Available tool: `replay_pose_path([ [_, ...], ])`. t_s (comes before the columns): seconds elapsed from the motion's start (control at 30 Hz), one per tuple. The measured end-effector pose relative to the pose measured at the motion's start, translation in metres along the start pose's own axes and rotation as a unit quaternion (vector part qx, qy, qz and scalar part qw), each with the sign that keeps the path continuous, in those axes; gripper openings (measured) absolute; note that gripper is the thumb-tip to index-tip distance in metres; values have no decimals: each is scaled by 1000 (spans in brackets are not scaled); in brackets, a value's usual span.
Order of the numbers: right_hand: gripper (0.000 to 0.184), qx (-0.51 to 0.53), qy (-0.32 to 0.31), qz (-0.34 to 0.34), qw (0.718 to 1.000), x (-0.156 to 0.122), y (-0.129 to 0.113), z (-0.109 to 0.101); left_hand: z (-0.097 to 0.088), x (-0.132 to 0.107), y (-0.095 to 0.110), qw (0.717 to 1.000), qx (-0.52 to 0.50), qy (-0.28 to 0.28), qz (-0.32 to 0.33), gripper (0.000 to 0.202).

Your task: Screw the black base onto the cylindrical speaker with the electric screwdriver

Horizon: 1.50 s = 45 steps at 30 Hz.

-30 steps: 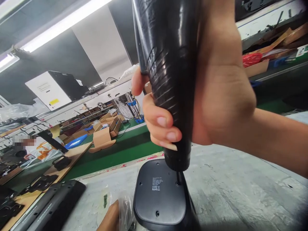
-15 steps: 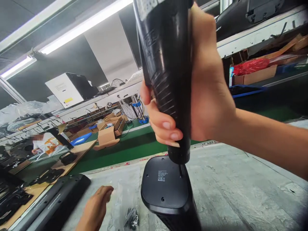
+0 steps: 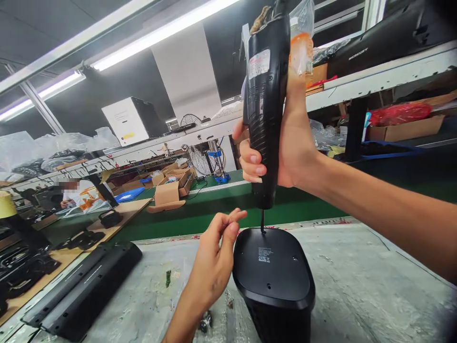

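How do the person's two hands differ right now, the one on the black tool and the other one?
The right hand is raised and wrapped around the upright black electric screwdriver; the left hand sits lower beside the black housing, gripping no tool. The right hand's fingers are curled shut; the left hand's fingertips are pinched together. Both are bare.

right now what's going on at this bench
A person is working on a black device standing base-up on the worktable. The right hand grips a black electric screwdriver upright, its bit tip down at the far edge of the base. The left hand is raised beside the device, fingertips pinched together as if holding something tiny; what it is cannot be made out. A long black panel lies to the left.
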State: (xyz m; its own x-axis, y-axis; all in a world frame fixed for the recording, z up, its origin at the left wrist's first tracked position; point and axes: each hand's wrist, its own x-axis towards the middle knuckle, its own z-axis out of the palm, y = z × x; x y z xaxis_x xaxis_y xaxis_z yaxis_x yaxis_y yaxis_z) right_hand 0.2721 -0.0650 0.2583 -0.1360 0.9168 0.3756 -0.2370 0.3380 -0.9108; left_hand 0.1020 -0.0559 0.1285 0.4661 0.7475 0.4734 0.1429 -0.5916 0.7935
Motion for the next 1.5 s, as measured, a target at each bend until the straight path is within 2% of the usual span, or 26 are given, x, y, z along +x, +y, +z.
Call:
replay_pose_path([
  [0.13,112,4,0,20,1000,2,-2,0,5,17,-3,988,-98,-101,-64,29],
  [0.23,111,24,-25,17,999,1,-2,-2,7,18,-6,970,-164,-139,-111,34],
  [0.4,116,29,-84,16,996,-4,-2,-5,7,15,-10,959,-213,-128,-137,41],
  [0.53,115,16,-138,-5,990,-1,-2,-5,7,15,-11,965,-193,-119,-129,42],
  [0.7,106,23,-259,7,966,9,1,-8,6,17,-13,975,-159,-109,-113,39],
  [0.83,96,34,-305,-17,952,13,5,-13,6,17,-15,975,-164,-114,-100,37],
  [0.93,100,44,-330,-6,943,15,6,-18,5,15,-15,975,-158,-115,-109,38],
  [1.0,101,58,-317,7,947,15,7,-19,5,14,-14,976,-146,-112,-118,39],
  [1.1,104,68,-233,34,970,14,6,-15,6,15,-13,976,-140,-110,-124,41],
  [1.2,105,76,-162,31,983,11,6,-8,6,17,-14,976,-136,-113,-126,41],
  [1.33,103,98,-99,28,990,5,6,1,5,17,-12,977,-119,-118,-130,37],
  [1.5,105,106,2,9,994,4,9,4,4,17,-7,987,-59,-99,-112,27],
])
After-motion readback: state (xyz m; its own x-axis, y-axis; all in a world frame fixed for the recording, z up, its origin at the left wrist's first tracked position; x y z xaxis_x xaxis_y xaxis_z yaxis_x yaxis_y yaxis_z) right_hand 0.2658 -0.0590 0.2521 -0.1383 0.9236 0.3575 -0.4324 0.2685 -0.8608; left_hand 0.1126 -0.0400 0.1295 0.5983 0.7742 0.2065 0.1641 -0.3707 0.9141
